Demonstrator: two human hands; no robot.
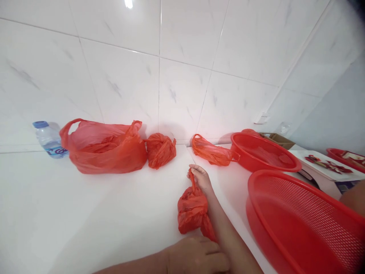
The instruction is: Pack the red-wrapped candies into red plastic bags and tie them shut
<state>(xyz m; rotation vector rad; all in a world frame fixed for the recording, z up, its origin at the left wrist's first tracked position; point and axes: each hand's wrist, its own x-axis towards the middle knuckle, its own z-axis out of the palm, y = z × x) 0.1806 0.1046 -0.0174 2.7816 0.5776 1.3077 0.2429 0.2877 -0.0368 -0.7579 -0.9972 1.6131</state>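
A small red plastic bag (192, 209) lies on the white counter in front of me, bunched up. My right hand (199, 178) is closed around the bag's far handle end, pulling it taut. My left hand (196, 257) sits at the bag's near end at the bottom of the view, fingers curled over it. Only the back of that hand shows.
A large red bag (104, 146), a knotted red bag (160, 149) and a flat red bag (212, 152) line the tiled wall. A water bottle (48, 139) stands far left. Two red mesh baskets (302, 224) (264, 152) sit right, with a white board (327, 165) beyond.
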